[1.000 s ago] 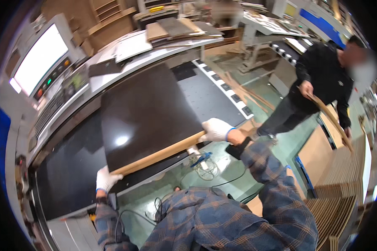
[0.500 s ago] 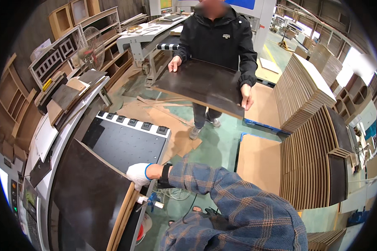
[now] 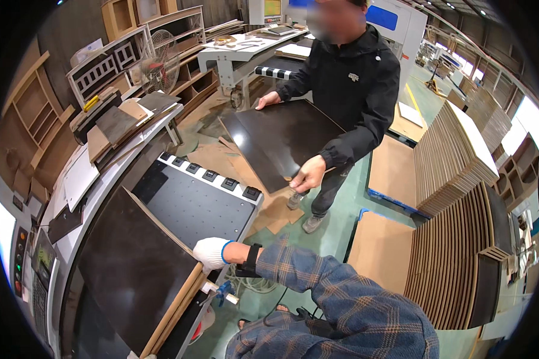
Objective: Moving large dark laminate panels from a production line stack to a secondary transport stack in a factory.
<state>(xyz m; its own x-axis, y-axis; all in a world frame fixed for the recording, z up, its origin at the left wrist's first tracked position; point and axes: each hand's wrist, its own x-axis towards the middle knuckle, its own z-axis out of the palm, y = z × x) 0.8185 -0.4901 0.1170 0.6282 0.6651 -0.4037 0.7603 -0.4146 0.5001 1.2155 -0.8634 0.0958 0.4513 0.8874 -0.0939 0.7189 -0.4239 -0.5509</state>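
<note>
In a white glove, my right hand (image 3: 211,254) grips the near corner of a small stack of dark-faced boards (image 3: 138,269) with pale brown edges. The stack lies on the machine table at the lower left. A sliver of white glove, my left hand (image 3: 142,356), shows at the bottom edge by the stack's near end; its fingers are hidden. Across from me, a person in a black jacket (image 3: 356,78) holds another dark board (image 3: 281,140) with both bare hands, tilted, apart from my stack.
A black perforated bed (image 3: 191,203) with a white-and-black edge adjoins the stack. A blue clamp (image 3: 224,292) sits beside my right wrist. Tall stacks of boards (image 3: 452,257) stand on pallets at right. Offcuts (image 3: 275,218) litter the floor; a control panel (image 3: 21,257) is at far left.
The person opposite has turned and swung their board round, one corner now pointing toward me. My view has shifted slightly left. My right hand stays on the stack's corner; a bit of left glove now shows.
</note>
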